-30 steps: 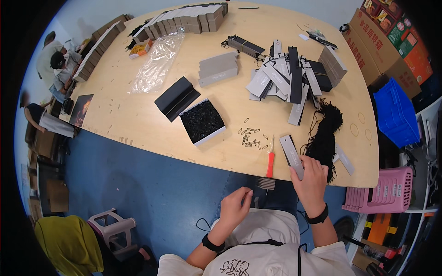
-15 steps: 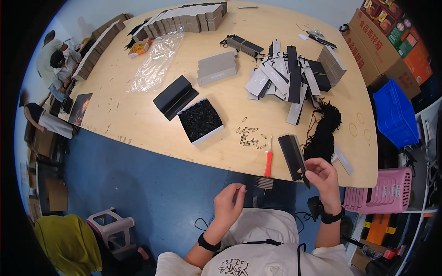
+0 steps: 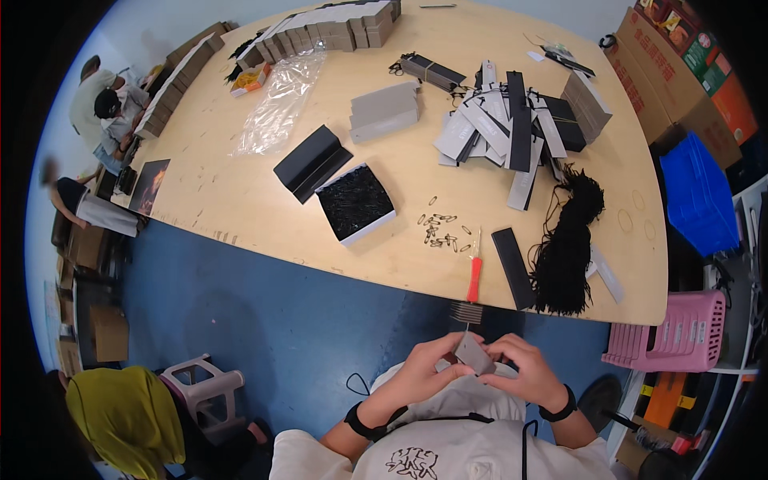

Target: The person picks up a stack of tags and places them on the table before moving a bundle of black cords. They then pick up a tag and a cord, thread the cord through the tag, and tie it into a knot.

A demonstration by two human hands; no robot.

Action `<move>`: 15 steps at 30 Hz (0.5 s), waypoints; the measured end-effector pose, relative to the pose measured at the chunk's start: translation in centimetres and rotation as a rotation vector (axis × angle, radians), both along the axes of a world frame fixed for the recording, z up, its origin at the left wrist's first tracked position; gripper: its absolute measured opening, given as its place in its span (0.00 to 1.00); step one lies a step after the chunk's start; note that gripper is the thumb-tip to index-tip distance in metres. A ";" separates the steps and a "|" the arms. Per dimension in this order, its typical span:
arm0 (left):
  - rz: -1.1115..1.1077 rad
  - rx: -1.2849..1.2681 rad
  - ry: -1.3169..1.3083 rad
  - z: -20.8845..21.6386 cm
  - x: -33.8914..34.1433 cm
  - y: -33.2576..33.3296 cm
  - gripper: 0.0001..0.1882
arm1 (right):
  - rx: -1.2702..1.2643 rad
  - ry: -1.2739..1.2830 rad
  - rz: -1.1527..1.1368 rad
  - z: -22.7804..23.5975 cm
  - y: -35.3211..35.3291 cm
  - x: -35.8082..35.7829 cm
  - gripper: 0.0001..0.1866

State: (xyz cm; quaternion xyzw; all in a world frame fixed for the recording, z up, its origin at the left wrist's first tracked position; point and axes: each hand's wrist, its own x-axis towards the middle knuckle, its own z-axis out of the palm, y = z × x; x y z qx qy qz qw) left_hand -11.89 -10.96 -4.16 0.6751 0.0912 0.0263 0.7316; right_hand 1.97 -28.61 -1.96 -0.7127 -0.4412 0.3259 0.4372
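Nearest the chest: left hand (image 3: 424,370) and right hand (image 3: 524,372), both pinching a small grey card (image 3: 474,354), held below the table (image 3: 240,184) edge. Step judged: fitting or threading the card; next, probably a steady pinch and a reach to the table. Just beyond, at the edge: red-handled tool (image 3: 475,276), black strip (image 3: 513,268), loose clips (image 3: 442,229), black cords (image 3: 566,248). Farther across: black tray (image 3: 356,203), grey stack (image 3: 385,112), mixed tags (image 3: 512,128). Beside the table: blue floor, pink basket (image 3: 668,342), blue crate (image 3: 698,196).
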 end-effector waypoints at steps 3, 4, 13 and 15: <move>-0.093 0.071 0.023 -1.1 -0.2 0.0 0.22 | -0.049 -0.005 0.080 -2.1 -0.3 -0.4 0.19; -0.128 0.109 0.014 -1.5 -0.2 -0.1 0.22 | -0.063 0.004 0.116 -2.4 -0.3 -0.6 0.19; 0.229 0.505 -0.009 -3.4 0.0 -1.0 0.07 | -0.184 0.270 -0.040 -6.1 0.3 -1.5 0.10; 0.285 0.498 0.016 -3.2 0.2 -1.3 0.06 | -0.164 0.180 -0.031 -7.3 0.5 -1.4 0.09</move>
